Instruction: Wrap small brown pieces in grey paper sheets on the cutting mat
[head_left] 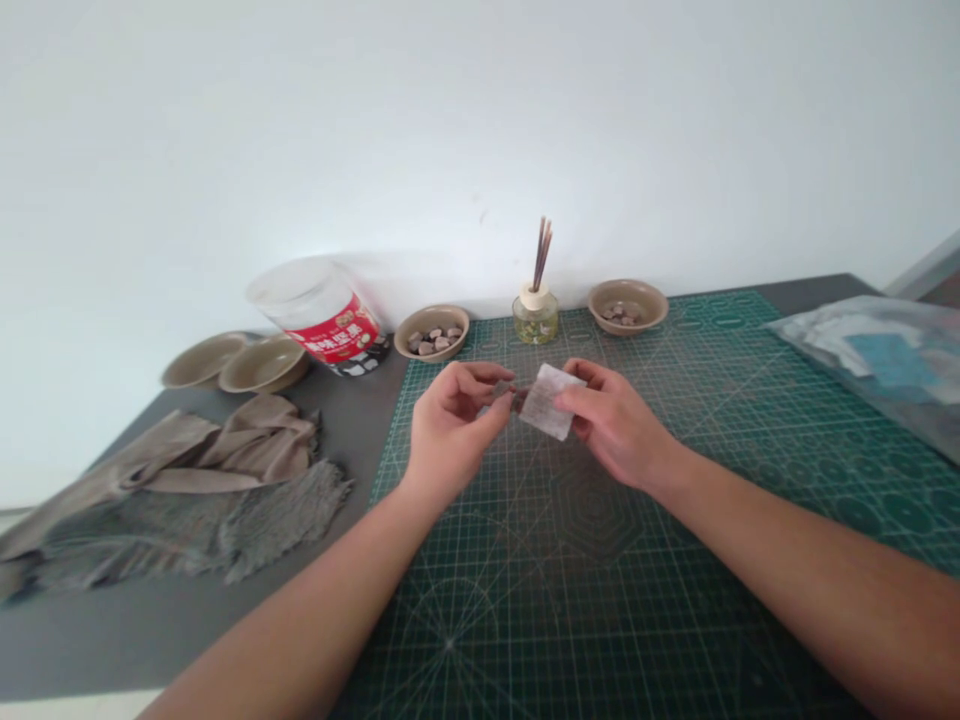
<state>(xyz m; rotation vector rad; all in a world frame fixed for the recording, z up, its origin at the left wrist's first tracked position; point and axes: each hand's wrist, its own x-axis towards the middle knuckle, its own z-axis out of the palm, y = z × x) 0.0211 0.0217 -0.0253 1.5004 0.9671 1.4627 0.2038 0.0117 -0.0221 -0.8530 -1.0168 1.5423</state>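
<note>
Over the cutting mat, my right hand (607, 415) pinches a small white cloth or folded wipe (553, 402) between thumb and fingers. Just to its left, my left hand (461, 412) is closed in a pinch on a small grey-brown stone (504, 392), partly covered by the fingertips. Both hands are close together in the air, with the cloth beside the left fingertips. Behind them a bowl of stones (432, 336) stands on the left, and another bowl with fewer stones (628, 308) on the right.
A reed diffuser (536, 315) stands between the bowls on the green cutting mat (510, 600). To the left are a tilted plastic jar (322, 320), two overlapping bowls (262, 368) and crumpled grey-brown cloths (225, 490). A clear plastic bag (885, 350) lies at the right, a wall behind.
</note>
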